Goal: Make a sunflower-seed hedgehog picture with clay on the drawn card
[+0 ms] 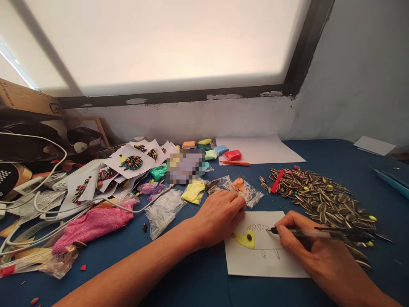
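Observation:
A white paper card (255, 268) lies on the blue table, bearing a pen-drawn animal with short legs and a scalloped pattern along its back. Yellow clay (244, 241) forms the head, with a dark seed set in it as an eye. My left hand (220, 215) presses on the card's upper left corner, its fingers curled together and their tips partly hidden. In my right hand (303, 247) is a black pen (341, 233), gripped near its point. The pen tip meets the paper at the right end of the scalloped lines.
Striped sunflower seeds (319, 192) are heaped at the right. Clay packets, including a red one (232, 155), lie behind my left hand. Finished seed pictures (131, 162), a pink cloth (96, 221) and white cables (35, 200) crowd the left. A large white sheet (265, 149) lies by the wall.

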### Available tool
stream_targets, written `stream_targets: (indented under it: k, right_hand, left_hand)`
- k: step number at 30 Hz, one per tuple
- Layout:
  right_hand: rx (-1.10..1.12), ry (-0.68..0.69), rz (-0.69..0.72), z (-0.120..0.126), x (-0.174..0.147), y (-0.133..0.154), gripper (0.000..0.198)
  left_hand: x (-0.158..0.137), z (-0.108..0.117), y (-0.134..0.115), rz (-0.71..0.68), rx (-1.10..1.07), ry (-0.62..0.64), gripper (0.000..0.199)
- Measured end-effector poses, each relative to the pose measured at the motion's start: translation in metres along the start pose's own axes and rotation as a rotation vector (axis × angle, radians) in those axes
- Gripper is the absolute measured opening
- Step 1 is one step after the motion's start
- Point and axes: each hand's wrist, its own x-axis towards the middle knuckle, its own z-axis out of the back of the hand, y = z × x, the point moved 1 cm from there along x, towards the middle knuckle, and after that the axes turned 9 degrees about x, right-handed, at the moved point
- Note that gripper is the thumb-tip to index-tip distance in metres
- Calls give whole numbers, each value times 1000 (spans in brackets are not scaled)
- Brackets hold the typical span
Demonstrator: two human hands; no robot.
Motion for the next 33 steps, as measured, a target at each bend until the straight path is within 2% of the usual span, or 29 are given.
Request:
stream_targets:
  k: [9,15,33]
  right_hand:
    - [-23,-4,7,1,1,3,26]
    - [-47,-82,5,6,0,-4,25]
    - [-58,-29,50,3,1,-4,26]
  left_hand:
    - [-1,0,-1,0,-8,0,8]
    - [-1,-1,0,-5,-12,-10,8]
    - [-1,0,0,0,-10,-5,7]
